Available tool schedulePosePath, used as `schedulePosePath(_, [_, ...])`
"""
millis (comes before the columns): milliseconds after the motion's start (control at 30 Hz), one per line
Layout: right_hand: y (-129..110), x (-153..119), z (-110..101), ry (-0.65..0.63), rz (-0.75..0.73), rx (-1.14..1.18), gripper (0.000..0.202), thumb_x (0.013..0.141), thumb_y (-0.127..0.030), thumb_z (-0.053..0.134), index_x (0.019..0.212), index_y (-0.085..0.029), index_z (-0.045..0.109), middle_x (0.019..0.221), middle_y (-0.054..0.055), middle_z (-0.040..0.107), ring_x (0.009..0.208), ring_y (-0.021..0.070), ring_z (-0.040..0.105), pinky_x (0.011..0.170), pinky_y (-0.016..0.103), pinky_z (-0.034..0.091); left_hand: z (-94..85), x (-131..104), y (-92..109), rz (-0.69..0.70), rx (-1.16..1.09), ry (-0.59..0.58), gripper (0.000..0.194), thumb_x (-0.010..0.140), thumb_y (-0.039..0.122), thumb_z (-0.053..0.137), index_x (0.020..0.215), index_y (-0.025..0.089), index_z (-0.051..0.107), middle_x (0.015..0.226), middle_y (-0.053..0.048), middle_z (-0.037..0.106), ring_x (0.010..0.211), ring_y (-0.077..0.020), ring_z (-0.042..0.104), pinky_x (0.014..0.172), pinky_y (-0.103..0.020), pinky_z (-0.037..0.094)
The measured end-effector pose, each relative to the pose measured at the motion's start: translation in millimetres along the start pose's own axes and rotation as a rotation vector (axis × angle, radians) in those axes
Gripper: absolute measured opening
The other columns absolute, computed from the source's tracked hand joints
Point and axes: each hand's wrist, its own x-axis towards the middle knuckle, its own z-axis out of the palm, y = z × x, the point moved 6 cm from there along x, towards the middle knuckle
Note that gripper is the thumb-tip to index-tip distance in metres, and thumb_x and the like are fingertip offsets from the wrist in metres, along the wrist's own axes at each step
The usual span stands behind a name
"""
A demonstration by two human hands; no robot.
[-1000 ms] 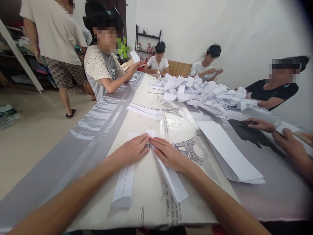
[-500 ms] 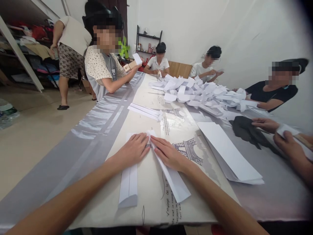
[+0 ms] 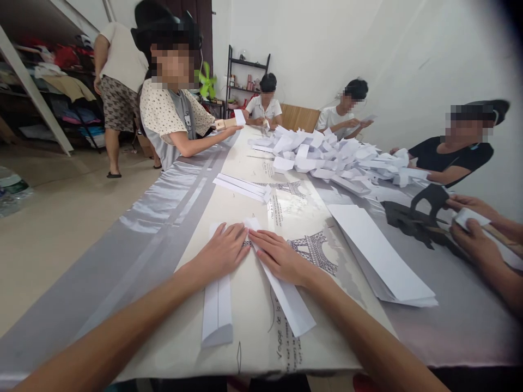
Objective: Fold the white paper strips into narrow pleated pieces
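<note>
My left hand lies flat over the upper part of a folded white paper strip, which shows a lengthwise line. Fingers stretched, my right hand rests on a second folded white strip that slants down to the right. The fingertips of both hands nearly meet at the strips' upper ends. Farther up the table lies another pair of narrow white strips. To the right of my right hand is a stack of white paper sheets.
A large heap of folded white papers covers the far right of the table. Dark cut material lies by a person's hands at the right. Several other people are around the table; one stands at the left.
My hands have barely moved. The person at the left has lowered the paper and wooden piece toward the table. At the right, a person's hand has raised part of the dark material.
</note>
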Motion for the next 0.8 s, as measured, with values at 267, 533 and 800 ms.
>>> schedulePosePath(267, [0.2,-1.2,-0.6,-0.017,-0.027,0.000,0.053,0.109,-0.040,0.031,0.161,-0.030,0.028,0.165,0.000,0.033,0.153,0.0235,0.030,0.125,0.053,0.030,8.8,-3.5,-1.1,-0.016,0.028,0.006,0.044,0.109,0.033,0.025,0.138,0.014,0.052,0.143,-0.018,0.055,0.136,-0.0306,0.050,0.113,-0.052,0.032])
schedulePosePath(533, [2.3,-1.8,1.7,-0.030,-0.047,-0.001,0.053,0.110,-0.039,0.030,0.162,-0.031,0.025,0.166,-0.001,0.030,0.154,0.0220,0.027,0.126,0.053,0.028,17.2,-4.6,1.1,-0.036,0.085,-0.042,0.048,0.108,0.031,0.025,0.143,0.008,0.049,0.152,-0.023,0.049,0.144,-0.0344,0.042,0.114,-0.057,0.033])
schedulePosePath(800, [-1.1,-0.7,-1.1,-0.054,-0.048,0.003,0.053,0.110,-0.041,0.028,0.161,-0.028,0.029,0.166,0.002,0.032,0.154,0.0224,0.027,0.126,0.053,0.028,20.9,-4.6,1.5,-0.057,0.073,-0.070,0.049,0.109,0.029,0.023,0.146,0.007,0.044,0.154,-0.023,0.046,0.147,-0.0340,0.039,0.114,-0.057,0.033])
